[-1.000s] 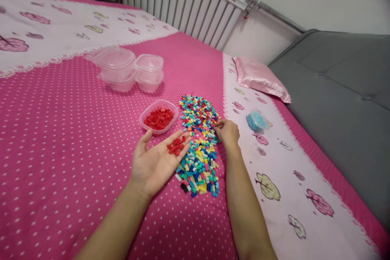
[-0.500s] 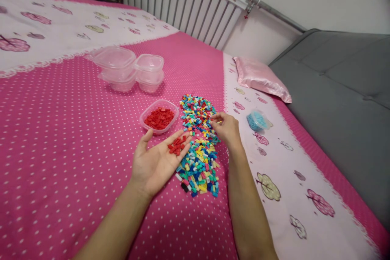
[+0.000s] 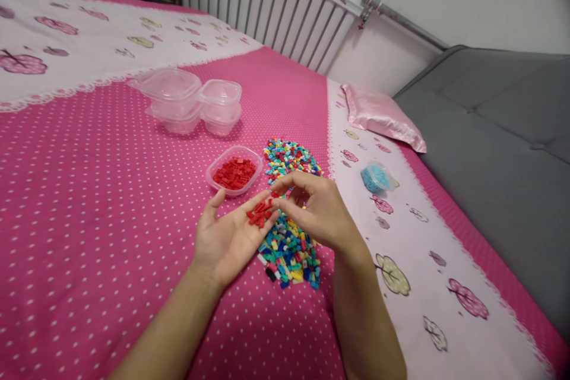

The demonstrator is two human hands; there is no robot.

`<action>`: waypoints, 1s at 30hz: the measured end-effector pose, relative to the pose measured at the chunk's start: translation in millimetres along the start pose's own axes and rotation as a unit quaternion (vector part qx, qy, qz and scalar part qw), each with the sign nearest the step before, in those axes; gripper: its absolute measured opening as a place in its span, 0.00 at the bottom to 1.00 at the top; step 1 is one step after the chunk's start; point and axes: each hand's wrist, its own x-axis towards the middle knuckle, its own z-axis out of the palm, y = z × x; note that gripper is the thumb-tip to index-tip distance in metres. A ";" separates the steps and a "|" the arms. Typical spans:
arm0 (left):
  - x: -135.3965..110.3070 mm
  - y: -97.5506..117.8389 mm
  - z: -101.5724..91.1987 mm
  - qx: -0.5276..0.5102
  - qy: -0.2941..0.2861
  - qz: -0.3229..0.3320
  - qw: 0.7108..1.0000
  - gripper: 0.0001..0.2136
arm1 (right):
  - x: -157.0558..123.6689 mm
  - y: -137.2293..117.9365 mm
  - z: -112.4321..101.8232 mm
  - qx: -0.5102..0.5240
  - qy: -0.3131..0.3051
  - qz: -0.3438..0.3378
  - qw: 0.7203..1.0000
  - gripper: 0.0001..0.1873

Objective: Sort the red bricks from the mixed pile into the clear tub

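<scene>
My left hand [image 3: 229,237] lies palm up with its fingers spread, and a small heap of red bricks [image 3: 260,212] rests on the fingers. My right hand [image 3: 314,211] hovers beside it, thumb and forefinger pinched right at the red heap; whether a brick is in the pinch is hidden. Below both hands a pile of small mixed-colour bricks [image 3: 291,249] spreads over the pink dotted bedspread [image 3: 89,190]. Just beyond my left fingertips stands a clear plastic tub [image 3: 234,170] with several red bricks in it.
Two stacks of clear lidded tubs [image 3: 187,101] stand further back. A small clear tub of light blue bricks [image 3: 376,177] sits to the right. A pink pillow [image 3: 383,116], a grey sofa [image 3: 499,148] and a white radiator [image 3: 276,6] border the bed.
My right hand has left the far part of the mixed pile and come left and nearer, over to the red bricks on my left palm. The left hand has stayed put.
</scene>
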 end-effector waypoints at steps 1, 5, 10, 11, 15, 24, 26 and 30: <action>0.0 0.0 0.4 -0.002 -0.004 0.001 1.000 0.33 | -0.4 -1.4 0.7 -0.001 -0.012 -0.005 1.000 0.06; 0.1 0.4 0.9 -0.001 0.012 -0.002 1.000 0.32 | -0.3 -1.6 0.6 0.001 -0.012 -0.005 1.000 0.07; 1.3 0.8 -0.8 0.011 0.037 -0.010 0.999 0.31 | -0.8 5.1 -5.3 -0.003 0.067 0.035 0.997 0.06; 1.8 0.8 -1.0 0.012 0.047 -0.008 0.999 0.31 | -1.1 6.8 -6.9 -0.002 0.084 0.046 0.995 0.06; 4.0 0.8 -0.9 0.016 0.107 0.032 0.994 0.29 | -2.1 11.4 -12.8 0.001 0.169 0.082 0.982 0.09; 3.4 5.5 2.0 0.052 0.112 0.058 0.991 0.19 | -14.9 33.2 -12.4 -0.036 0.324 0.156 0.932 0.16; 3.0 7.3 1.8 0.071 0.115 0.066 0.989 0.17 | -34.1 51.7 -8.9 -0.052 0.323 0.211 0.921 0.19; 1.5 6.9 -1.6 0.115 0.123 0.057 0.984 0.14 | -92.6 89.3 7.2 -0.128 0.311 0.292 0.895 0.22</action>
